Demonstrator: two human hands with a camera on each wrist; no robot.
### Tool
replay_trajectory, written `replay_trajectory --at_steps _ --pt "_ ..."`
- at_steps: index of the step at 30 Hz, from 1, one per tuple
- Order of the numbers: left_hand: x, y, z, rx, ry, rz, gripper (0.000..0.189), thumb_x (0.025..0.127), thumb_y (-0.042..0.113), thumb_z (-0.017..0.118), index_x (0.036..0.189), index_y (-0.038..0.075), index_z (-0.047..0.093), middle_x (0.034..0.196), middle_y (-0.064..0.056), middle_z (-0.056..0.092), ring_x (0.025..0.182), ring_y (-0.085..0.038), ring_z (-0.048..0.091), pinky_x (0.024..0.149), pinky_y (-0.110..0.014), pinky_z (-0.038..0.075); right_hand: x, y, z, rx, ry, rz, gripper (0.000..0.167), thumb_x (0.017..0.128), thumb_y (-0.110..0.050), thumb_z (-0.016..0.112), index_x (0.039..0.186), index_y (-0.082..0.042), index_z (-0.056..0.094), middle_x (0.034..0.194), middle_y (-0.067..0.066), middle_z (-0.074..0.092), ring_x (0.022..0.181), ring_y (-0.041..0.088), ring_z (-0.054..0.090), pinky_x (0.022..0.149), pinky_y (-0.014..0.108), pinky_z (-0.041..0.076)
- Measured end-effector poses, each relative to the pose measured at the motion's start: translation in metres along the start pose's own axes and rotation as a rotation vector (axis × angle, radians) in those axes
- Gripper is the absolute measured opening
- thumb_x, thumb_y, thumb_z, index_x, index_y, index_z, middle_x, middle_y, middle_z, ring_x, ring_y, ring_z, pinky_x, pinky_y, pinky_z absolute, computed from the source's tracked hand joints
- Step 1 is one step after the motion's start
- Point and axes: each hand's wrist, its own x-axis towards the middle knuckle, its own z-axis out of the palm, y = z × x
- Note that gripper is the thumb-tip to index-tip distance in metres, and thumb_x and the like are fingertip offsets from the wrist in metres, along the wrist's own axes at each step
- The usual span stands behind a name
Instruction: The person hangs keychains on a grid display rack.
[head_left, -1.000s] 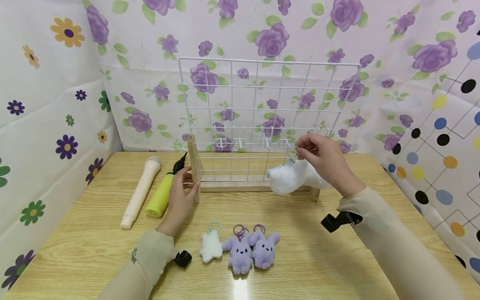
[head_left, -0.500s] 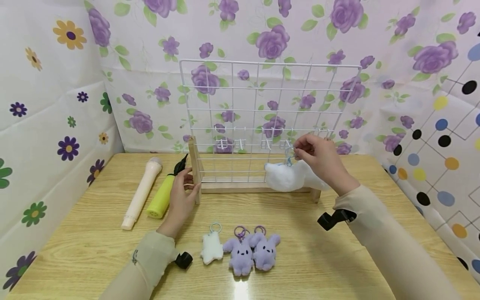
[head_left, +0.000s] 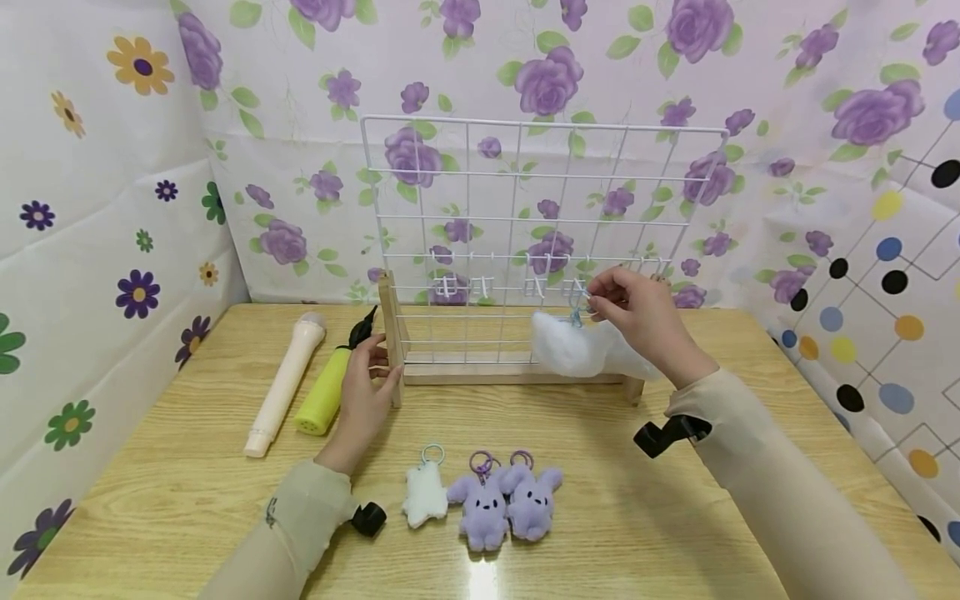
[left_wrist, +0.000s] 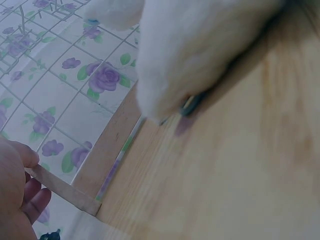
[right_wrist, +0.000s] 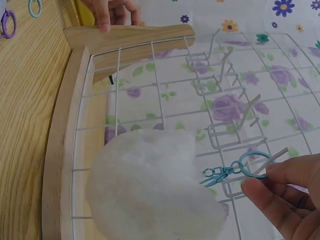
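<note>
My right hand [head_left: 641,321] pinches the blue key ring [right_wrist: 255,165] of a white fluffy plush keychain [head_left: 566,346] between thumb and forefinger. In the right wrist view, the ring overlaps the tip of a white wire hook [right_wrist: 272,160], and the plush hangs from a blue clasp [right_wrist: 218,174]. The hook belongs to a white wire grid rack [head_left: 517,221] on a wooden stand. At the rack's left end my left hand [head_left: 367,379] grips the wooden upright [head_left: 389,333], thumb in front and fingers behind it.
In front of the rack lie a small white plush keychain [head_left: 425,496] and two purple plush keychains [head_left: 483,512] [head_left: 531,504]. To the left are a pale microphone-shaped tube [head_left: 285,387] and a yellow-green hand pump [head_left: 324,392]. More hooks [head_left: 480,287] hang on the grid.
My right hand has shifted slightly left, bringing the plush and its ring to the hook. The left hand keeps its grip on the upright.
</note>
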Motion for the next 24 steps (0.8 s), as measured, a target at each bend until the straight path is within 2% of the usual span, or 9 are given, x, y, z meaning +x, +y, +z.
replay_trajectory --at_steps 5,13,21,24 --pt "0.0 0.0 0.0 0.002 0.004 0.002 0.052 0.091 0.0 0.061 0.138 0.0 0.04 0.117 -0.021 0.051 0.105 -0.031 0.055 0.087 -0.045 0.053 0.001 0.0 -0.001 -0.009 0.0 -0.001 0.015 0.095 -0.007 0.059 0.107 0.002 0.061 0.095 0.016 0.067 0.081 0.029 0.07 0.075 0.038 0.06" --pt "0.0 -0.001 0.001 0.014 0.012 0.001 0.053 0.09 -0.001 0.062 0.138 0.001 0.04 0.116 -0.021 0.051 0.104 -0.031 0.056 0.086 -0.045 0.054 -0.004 -0.004 -0.008 -0.046 0.027 0.01 0.017 0.096 -0.017 0.06 0.108 -0.005 0.063 0.097 0.012 0.067 0.078 0.026 0.068 0.067 0.016 0.053" --pt "0.001 -0.001 0.001 0.02 0.013 -0.002 0.053 0.09 0.0 0.063 0.138 0.002 0.04 0.117 -0.02 0.051 0.105 -0.031 0.056 0.087 -0.044 0.054 -0.011 -0.007 -0.013 -0.034 0.077 -0.018 0.018 0.096 -0.02 0.06 0.107 -0.006 0.064 0.097 0.01 0.067 0.077 0.021 0.065 0.065 0.016 0.052" --pt "0.0 -0.001 0.001 0.018 0.013 0.002 0.053 0.09 0.0 0.063 0.138 0.001 0.04 0.117 -0.02 0.051 0.105 -0.031 0.056 0.087 -0.044 0.054 -0.016 -0.008 -0.015 -0.061 0.113 -0.064 0.016 0.095 -0.019 0.061 0.106 -0.007 0.065 0.096 0.008 0.068 0.074 0.018 0.064 0.064 0.015 0.052"
